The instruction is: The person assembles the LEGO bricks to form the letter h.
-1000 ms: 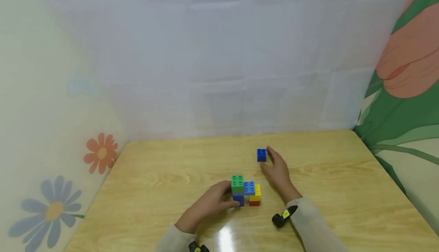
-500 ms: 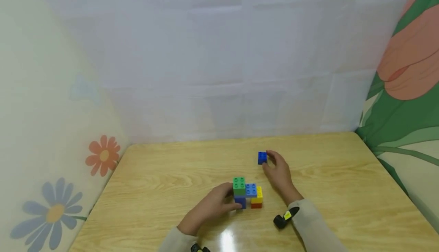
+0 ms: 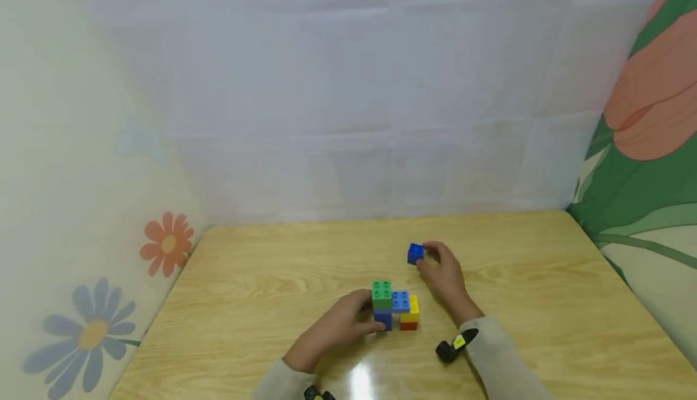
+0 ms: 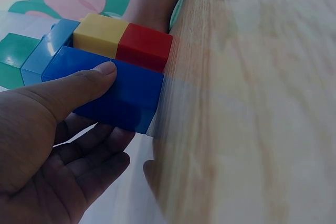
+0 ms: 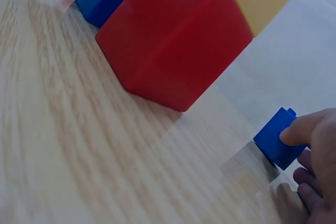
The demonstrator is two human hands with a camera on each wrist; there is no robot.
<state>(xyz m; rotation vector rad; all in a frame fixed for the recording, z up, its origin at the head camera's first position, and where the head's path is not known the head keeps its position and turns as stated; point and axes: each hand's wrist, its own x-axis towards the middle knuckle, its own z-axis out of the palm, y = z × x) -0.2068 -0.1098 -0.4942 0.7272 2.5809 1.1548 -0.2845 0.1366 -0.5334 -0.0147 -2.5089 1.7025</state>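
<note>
A small bridge of toy building bricks stands on the table. Its left pillar is dark blue (image 4: 123, 87), with a light blue brick (image 3: 401, 301) laid across and a green brick (image 3: 381, 295) on top at the left. A yellow brick (image 3: 414, 307) over a red brick (image 3: 409, 326) forms the right side. My left hand (image 3: 340, 320) holds the blue pillar, thumb on its near face and fingers behind. Farther back, my right hand (image 3: 445, 276) pinches a separate blue brick (image 3: 415, 253) between thumb and fingers. That brick looks slightly tilted, low at the tabletop.
The wooden table (image 3: 261, 267) runs back to a white sheet (image 3: 305, 176). A flower-painted wall (image 3: 169, 176) rises on the left, and a wall with large painted leaves (image 3: 631, 188) on the right. The bridge stands between my two forearms.
The right hand's thumb and fingers have come onto the separate blue brick, which has turned and tilted a little. The left hand stays at the bridge; the head view has shifted slightly.
</note>
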